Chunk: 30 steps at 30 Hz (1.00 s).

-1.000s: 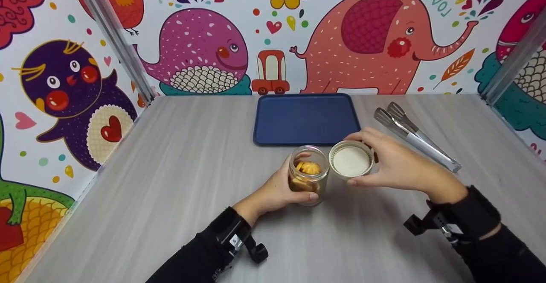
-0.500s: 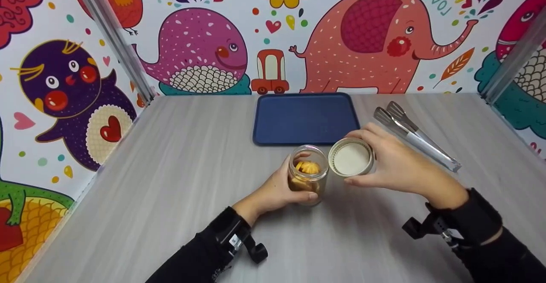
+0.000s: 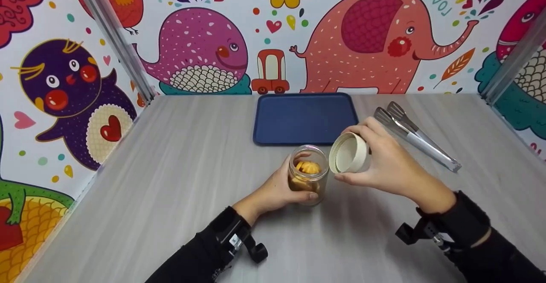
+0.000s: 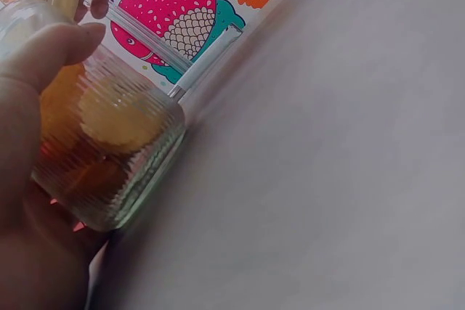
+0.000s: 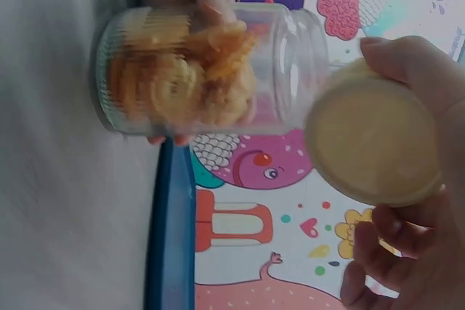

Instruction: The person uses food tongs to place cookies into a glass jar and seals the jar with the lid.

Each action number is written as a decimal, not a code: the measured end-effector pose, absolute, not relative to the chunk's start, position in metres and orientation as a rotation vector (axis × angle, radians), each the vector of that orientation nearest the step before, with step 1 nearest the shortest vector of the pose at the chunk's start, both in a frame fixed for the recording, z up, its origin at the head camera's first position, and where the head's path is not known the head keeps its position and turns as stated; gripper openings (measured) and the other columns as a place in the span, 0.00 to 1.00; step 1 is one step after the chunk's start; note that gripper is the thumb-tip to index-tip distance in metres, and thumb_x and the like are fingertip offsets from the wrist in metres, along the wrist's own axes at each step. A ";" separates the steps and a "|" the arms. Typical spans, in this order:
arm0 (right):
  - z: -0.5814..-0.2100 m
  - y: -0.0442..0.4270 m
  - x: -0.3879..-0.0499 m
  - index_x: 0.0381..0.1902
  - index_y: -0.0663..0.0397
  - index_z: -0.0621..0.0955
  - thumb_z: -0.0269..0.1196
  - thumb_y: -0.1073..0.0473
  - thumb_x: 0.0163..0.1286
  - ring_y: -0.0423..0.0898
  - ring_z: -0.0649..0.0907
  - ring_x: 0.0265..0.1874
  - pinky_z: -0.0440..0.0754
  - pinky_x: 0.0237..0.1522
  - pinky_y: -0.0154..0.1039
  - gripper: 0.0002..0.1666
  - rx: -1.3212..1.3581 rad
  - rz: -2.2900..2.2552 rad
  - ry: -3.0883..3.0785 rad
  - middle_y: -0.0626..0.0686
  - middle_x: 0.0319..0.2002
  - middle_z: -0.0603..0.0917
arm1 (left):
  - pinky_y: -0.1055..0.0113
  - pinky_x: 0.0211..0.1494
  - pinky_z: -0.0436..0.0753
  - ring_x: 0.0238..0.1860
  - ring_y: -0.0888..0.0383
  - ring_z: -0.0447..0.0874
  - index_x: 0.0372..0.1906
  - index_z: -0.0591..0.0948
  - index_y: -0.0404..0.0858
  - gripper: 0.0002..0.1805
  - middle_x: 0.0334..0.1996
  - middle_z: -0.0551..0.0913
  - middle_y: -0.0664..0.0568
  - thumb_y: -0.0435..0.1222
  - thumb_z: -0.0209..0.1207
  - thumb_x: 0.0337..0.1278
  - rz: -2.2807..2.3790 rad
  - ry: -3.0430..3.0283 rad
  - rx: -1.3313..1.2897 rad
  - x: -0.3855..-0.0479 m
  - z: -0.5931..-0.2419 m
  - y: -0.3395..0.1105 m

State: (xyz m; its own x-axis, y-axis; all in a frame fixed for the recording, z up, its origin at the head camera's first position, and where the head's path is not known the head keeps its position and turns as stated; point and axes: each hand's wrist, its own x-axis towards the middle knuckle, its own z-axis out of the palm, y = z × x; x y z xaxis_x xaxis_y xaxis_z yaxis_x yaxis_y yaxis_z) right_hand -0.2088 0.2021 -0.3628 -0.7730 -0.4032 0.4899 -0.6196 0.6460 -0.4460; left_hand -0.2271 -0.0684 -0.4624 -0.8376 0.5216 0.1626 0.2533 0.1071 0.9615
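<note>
A ribbed glass jar (image 3: 309, 185) stands uncapped on the table, partly filled with golden cookies (image 5: 174, 81). My left hand (image 3: 279, 187) grips it round the side, thumb in front; the left wrist view shows the thumb across the glass (image 4: 109, 150). Just right of the jar's mouth, my right hand (image 3: 384, 159) holds a cream-coloured lid (image 3: 349, 153) by its edge. The lid is tilted, its hollow inside turned toward the jar. In the right wrist view the lid's flat top (image 5: 374, 143) faces the camera, close to the jar's rim.
Behind the jar lies a dark blue tray (image 3: 305, 118). Metal tongs (image 3: 418, 138) with slotted heads rest on the table to the right, beyond the right hand. Walls printed with cartoon animals (image 3: 200, 52) close off the back and sides of the grey table (image 3: 170, 167).
The right hand has tipped the lid, so that its inside, earlier facing up toward the head camera, now turns left toward the jar. Left hand and jar have stayed put.
</note>
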 end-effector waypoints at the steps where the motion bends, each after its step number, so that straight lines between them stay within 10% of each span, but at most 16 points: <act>1: -0.364 0.200 -0.209 0.59 0.54 0.82 0.90 0.47 0.42 0.43 0.79 0.50 0.85 0.44 0.46 0.47 0.808 0.893 -2.510 0.48 0.51 0.78 | 0.58 0.77 0.68 0.68 0.59 0.77 0.80 0.61 0.45 0.56 0.67 0.78 0.54 0.38 0.81 0.49 1.803 2.166 0.775 -0.227 -0.462 -0.069; 30: -0.371 0.143 -0.217 0.62 0.57 0.81 0.89 0.46 0.45 0.48 0.79 0.55 0.82 0.57 0.51 0.48 0.743 1.172 -2.544 0.49 0.55 0.75 | 0.58 0.78 0.66 0.72 0.58 0.71 0.86 0.50 0.50 0.64 0.74 0.72 0.53 0.41 0.80 0.49 1.794 2.122 0.779 -0.229 -0.463 -0.070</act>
